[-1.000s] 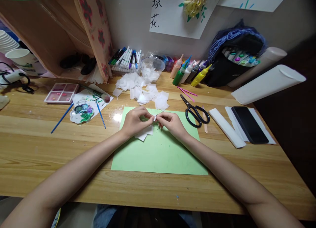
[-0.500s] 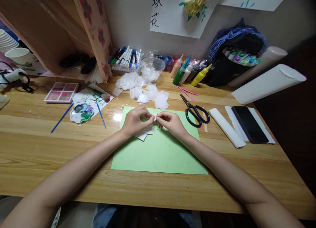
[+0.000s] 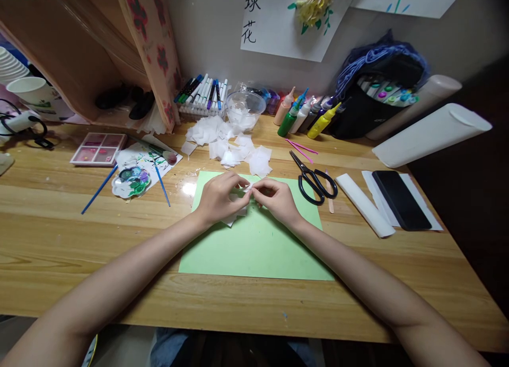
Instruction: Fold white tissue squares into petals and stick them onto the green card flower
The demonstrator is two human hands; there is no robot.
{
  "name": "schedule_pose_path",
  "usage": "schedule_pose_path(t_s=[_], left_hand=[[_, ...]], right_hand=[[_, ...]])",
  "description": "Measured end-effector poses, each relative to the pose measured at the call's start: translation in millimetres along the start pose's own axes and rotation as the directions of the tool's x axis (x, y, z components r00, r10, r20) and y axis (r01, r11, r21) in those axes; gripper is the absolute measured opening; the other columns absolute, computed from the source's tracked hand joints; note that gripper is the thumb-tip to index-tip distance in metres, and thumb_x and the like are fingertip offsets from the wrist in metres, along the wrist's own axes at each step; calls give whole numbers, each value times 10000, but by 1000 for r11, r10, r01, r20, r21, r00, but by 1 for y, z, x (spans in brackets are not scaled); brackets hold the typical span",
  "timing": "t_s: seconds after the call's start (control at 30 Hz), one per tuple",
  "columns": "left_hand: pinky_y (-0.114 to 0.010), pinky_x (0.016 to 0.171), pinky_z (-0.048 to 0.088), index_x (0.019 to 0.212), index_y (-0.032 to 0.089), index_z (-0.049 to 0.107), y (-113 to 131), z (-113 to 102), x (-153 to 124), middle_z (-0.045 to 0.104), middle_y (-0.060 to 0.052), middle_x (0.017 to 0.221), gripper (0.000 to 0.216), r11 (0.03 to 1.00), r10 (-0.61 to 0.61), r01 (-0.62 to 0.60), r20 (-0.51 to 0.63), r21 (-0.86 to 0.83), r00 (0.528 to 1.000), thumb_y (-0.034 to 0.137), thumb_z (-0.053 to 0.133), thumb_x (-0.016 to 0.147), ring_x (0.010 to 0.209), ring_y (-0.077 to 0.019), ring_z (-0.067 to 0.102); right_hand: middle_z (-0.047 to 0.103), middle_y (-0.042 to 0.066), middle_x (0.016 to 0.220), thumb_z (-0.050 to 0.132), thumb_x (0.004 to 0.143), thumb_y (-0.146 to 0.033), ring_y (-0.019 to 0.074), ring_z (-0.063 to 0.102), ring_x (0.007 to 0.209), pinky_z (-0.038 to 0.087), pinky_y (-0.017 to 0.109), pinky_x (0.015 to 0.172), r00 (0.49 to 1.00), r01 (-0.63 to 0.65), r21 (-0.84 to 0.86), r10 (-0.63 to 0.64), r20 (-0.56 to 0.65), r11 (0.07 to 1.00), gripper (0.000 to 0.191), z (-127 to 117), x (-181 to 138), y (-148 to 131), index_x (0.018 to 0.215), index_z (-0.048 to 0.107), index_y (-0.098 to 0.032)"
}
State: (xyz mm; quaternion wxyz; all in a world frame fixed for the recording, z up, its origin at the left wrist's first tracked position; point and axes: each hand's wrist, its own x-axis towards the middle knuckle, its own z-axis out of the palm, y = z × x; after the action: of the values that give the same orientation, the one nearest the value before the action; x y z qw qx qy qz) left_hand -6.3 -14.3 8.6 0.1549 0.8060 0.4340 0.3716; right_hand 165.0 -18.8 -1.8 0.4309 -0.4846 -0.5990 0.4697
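Observation:
A small piece of white paper [image 3: 247, 188] is pinched between the fingertips of my left hand [image 3: 218, 200] and my right hand [image 3: 277, 198]. Both hands meet over the upper part of a light green sheet [image 3: 258, 250] on the wooden table. Under and beside my left hand lie a few white paper squares [image 3: 234, 218], partly covered by it. Behind the hands spreads a loose heap of thin white paper squares [image 3: 238, 149]. My fingers hide much of the held piece.
Black-handled scissors [image 3: 312, 178] and a wooden stick [image 3: 330, 192] lie to the right, then a white roll [image 3: 365, 205] and a phone [image 3: 401, 200]. Paint bottles [image 3: 302, 115], markers [image 3: 204, 93] and a clear bowl [image 3: 245, 110] stand behind. A paint palette [image 3: 131, 182] and brushes sit left.
My left thumb and fingers have shifted slightly on the small paper, the thumb moving closer to my right fingertips. The paper's visible part now looks flatter and more slanted.

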Motion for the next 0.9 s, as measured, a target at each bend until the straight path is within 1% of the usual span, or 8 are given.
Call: schedule_pose_path(t_s=[0.07,0.17,0.3,0.4,0.6,0.9], left_hand=[[-256,663,466,838,174,667,-1,1,-1,671,-34,780,115,1000,19,-19,-2,6,1000,263,608,795,723,-142,611],[-251,652,461,808,177,677,-4,3,-2,678,-29,756,103,1000,26,-25,-23,13,999,237,594,805,705,-138,614],[-245,620,442,743,172,660,-5,4,-2,669,-19,711,97,999,37,-35,-46,27,998,220,598,799,671,-132,600],[-244,611,435,719,169,648,-5,4,-2,664,-14,696,102,999,40,-39,-56,29,998,215,601,797,660,-129,593],[-246,633,447,767,181,665,-5,4,-2,683,-15,734,78,1000,24,-23,-52,8,998,211,599,796,686,-131,608],[-245,625,435,730,178,634,-6,4,-2,667,-6,704,56,1000,6,-5,-37,16,999,196,603,772,666,-129,594]], right_hand=[[645,40,758,639,759,-251,116,547,606,431,243,535,998,55,-56,-55,-4,997,104,1,-1,1,755,684,-157],[640,36,750,626,771,-224,125,557,648,430,239,550,993,118,-147,-120,-8,982,84,2,-3,0,747,681,-165],[618,27,710,615,774,-211,118,535,625,414,236,539,990,136,-219,-141,-7,966,89,3,-3,-3,712,657,-162],[607,24,701,618,774,-234,118,529,618,407,236,534,993,116,-213,-121,-10,970,107,3,-3,-3,701,641,-160],[623,30,720,620,773,-254,122,539,631,415,240,547,997,77,-152,-80,-11,985,113,2,-3,-1,723,649,-157],[625,27,703,622,755,-241,115,526,615,405,236,541,998,59,-148,-61,-9,987,104,2,-1,-1,710,649,-152]])
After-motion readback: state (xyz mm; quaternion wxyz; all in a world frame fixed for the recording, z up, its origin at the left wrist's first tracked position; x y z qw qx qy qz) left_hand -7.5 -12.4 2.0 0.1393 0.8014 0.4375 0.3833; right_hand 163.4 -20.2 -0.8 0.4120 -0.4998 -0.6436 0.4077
